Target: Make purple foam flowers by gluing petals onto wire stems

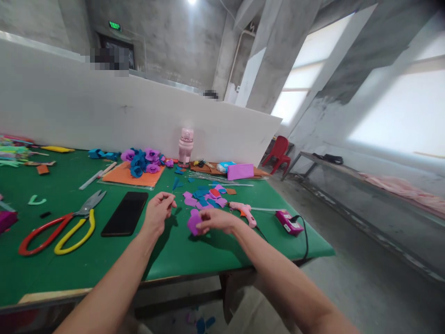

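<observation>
pinching a purple foam piece in the right hand, fingers closed on it just above the green table — the left hand nips something thin, unclear what. likely assembling; next needs the near glue gun.
</observation>
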A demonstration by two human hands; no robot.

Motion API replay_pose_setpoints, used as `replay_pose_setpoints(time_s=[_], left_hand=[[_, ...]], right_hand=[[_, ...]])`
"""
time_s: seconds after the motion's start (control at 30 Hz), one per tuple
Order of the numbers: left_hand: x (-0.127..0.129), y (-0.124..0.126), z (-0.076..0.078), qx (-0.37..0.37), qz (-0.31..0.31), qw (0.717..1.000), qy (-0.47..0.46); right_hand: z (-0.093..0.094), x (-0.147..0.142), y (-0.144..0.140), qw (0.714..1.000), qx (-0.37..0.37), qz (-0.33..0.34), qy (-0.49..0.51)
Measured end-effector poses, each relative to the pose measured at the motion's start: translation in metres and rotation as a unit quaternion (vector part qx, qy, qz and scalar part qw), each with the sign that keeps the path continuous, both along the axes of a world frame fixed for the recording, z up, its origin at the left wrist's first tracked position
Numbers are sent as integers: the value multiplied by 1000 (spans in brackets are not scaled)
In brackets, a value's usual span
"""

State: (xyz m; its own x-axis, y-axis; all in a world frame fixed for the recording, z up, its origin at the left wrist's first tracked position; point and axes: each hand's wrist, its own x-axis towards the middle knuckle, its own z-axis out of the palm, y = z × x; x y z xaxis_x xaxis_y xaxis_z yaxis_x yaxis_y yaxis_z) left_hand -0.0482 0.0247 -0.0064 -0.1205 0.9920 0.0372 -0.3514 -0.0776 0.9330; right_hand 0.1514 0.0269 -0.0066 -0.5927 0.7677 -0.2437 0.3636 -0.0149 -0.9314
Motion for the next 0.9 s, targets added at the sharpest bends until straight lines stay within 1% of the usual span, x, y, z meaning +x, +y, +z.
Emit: replay_pose_setpoints(time_s=[0.03, 0.07, 0.13, 0.23, 0.3, 0.37, 0.47, 0.53, 0.57, 0.63, 0.7, 0.73, 0.8, 0.83, 0.9], left_hand=[[0, 0, 0, 0, -2, 1000, 0], [1, 0, 0, 0, -3, 1000, 1], [3, -1, 0, 0, -1, 1000, 7], [6, 0, 1, -2, 1, 1000, 17], [7, 0, 3, -4, -2, 1000, 21], [7, -1, 4, -7, -4, 1000, 24], [7, -2, 5, -5, -14, 999, 30], [8, -4, 6, 0, -22, 999, 35], [8, -4, 6, 2, -25, 999, 36], [9, -5, 7, 0, -25, 999, 36], [10, -5, 7, -5, -24, 999, 36], [10, -5, 7, -9, -26, 999, 40], [10, -5, 7, -19, -35, 997, 59], [10, -5, 7, -24, -41, 996, 71], [11, -4, 6, -25, -42, 995, 85]], right_hand=[[-7, -4, -3, 999, -34, -9, 17], [-13, -8, -1, 998, -54, -36, 22], [-20, -17, 15, 991, -36, -126, 21], [-15, -27, 50, 980, -6, -199, 24], [-10, -31, 62, 971, 12, -238, 24], [-10, -32, 57, 969, 23, -246, 23], [-22, -31, 30, 975, 31, -221, -1], [-29, -27, 11, 970, 52, -234, -30], [-29, -23, 4, 966, 77, -241, -54], [-22, -12, -4, 948, 167, -249, -107], [-9, 1, -6, 912, 284, -260, -140], [-2, 7, -7, 898, 312, -276, -142], [6, 17, -7, 892, 327, -274, -149], [6, 19, -6, 894, 329, -265, -150], [0, 16, -4, 899, 329, -237, -164]])
